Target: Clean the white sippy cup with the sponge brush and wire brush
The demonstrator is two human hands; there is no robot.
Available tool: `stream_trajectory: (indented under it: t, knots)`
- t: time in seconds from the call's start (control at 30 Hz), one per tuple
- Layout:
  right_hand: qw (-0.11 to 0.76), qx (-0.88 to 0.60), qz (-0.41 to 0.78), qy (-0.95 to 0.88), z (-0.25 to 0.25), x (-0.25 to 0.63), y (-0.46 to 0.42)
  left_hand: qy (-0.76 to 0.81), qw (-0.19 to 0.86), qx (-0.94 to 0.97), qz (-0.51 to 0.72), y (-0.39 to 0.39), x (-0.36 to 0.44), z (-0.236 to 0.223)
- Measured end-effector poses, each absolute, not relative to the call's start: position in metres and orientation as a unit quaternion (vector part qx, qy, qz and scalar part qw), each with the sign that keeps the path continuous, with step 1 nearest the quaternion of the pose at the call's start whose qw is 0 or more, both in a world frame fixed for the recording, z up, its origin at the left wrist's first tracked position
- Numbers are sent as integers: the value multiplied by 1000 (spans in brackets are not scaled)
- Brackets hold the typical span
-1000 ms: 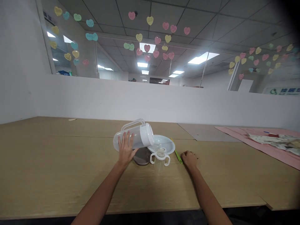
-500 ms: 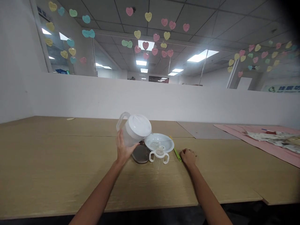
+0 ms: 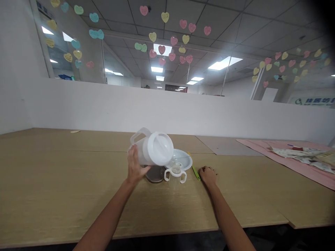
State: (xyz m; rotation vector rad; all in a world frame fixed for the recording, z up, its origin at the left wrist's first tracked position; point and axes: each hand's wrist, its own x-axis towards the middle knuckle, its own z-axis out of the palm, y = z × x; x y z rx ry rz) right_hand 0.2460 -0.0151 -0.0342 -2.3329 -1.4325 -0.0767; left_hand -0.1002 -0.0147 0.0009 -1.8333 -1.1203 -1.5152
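Observation:
My left hand [image 3: 134, 166] is wrapped round the side of a translucent plastic pitcher [image 3: 142, 153] with a white lid. The pitcher tilts steeply to the right, its lid facing right and toward me. Just below and right of the lid stands a clear baby bottle [image 3: 175, 177] with two white side handles and no cap on its neck. Behind the bottle is a white bowl [image 3: 185, 160], partly hidden by the pitcher. My right hand [image 3: 208, 175] rests on the table with its fingers curled in, beside a green-handled utensil [image 3: 196, 173].
A dark round pan or lid [image 3: 155, 175] lies under the pitcher, left of the bottle. On the right, a pink cloth [image 3: 253, 145] carries papers. A small pale flat piece [image 3: 75, 131] lies at the back left of the wooden table [image 3: 65, 188]. A white wall [image 3: 104, 108] borders the back.
The pitcher has tipped further over to the right, its lid now turned more toward me and lower. My right hand and the bottle stay in place.

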Motion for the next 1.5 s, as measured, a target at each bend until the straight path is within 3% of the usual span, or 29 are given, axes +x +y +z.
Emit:
stream_trajectory:
  t: [0.2,0.53,0.73,0.87,0.97,1.03,1.13,1.2,1.5]
  knots:
    - [219,-818,-10,-531,-30,241,-12,-531,102,-532,-651,-10,-98,0]
    - [222,-773,-11,-595,-31,233,-8,-587,30,-438,-680,15,-112,-14]
    - [259,-761,-3,-595,-29,231,-8,-600,66,-468,-646,14,-116,-11]
    - [292,-761,16,-579,-26,227,-9,-559,186,-515,-623,-8,-110,5]
    - [263,-780,18,-568,-24,222,-10,-445,214,-684,-537,-17,-88,27]
    - [221,-789,17,-573,-24,218,-11,-386,156,-819,-394,-14,-65,44]
    - [192,-785,21,-588,-25,213,-12,-446,65,-875,-176,0,-27,60]
    - [194,-785,20,-588,-26,212,-13,-470,42,-875,-108,11,-7,62]
    - [232,-812,11,-536,-26,222,-14,-470,-28,-881,-50,35,6,53]
